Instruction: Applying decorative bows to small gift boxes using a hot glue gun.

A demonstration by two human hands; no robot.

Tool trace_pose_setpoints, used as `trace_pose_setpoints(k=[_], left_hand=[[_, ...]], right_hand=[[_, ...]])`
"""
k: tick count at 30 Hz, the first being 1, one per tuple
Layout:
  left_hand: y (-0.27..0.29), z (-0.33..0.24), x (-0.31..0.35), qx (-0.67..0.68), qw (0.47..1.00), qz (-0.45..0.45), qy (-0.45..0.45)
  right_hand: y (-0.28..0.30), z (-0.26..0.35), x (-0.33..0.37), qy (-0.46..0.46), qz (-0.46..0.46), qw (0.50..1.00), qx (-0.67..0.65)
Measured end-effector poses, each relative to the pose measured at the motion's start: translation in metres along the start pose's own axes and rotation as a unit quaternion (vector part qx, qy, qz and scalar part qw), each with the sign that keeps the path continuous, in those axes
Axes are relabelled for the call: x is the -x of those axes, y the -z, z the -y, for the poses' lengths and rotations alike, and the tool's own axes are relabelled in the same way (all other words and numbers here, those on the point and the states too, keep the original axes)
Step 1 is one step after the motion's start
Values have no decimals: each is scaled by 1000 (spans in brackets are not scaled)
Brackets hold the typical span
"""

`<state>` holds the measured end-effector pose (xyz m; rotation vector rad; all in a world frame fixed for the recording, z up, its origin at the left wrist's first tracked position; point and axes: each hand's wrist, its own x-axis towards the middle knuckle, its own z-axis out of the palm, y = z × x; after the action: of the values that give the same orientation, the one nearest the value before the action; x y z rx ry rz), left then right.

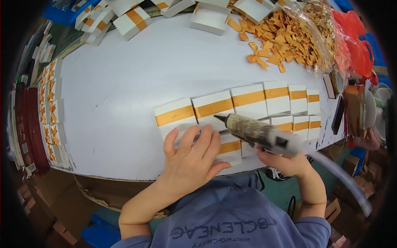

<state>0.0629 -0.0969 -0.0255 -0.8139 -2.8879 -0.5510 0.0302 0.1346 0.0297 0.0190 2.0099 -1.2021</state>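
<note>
My right hand (285, 163) grips a hot glue gun (264, 135) with a worn, dark-stained barrel. A long translucent glue stick (345, 177) sticks out of its back end. The black nozzle hovers at the gold ribbon of a white gift box (213, 108), second from the left in the far row. My left hand (192, 159) rests palm down, fingers apart, on the near edges of the leftmost box (173, 113) and its neighbour. That leftmost box has a small shiny spot on its ribbon. A nearer row of ribboned boxes (230, 148) is partly hidden by my hands.
A heap of gold ribbon bows (289, 35) spills from a clear plastic bag at the back right, beside a red bag (351, 39). Boxes with bows (53, 111) are stacked along the table's left edge. Open box parts (210, 18) lie at the back.
</note>
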Motion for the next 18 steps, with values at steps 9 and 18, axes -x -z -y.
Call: trace_pose_setpoints(k=[9,18], left_hand=[[-17,-19,-37,20,993,25,-114],[-21,-31,-73,59,987,47,-145]], right_hand=[[13,-46,16,-4,-164,972,-167],[38,-58,38,55,-147,939,-307]])
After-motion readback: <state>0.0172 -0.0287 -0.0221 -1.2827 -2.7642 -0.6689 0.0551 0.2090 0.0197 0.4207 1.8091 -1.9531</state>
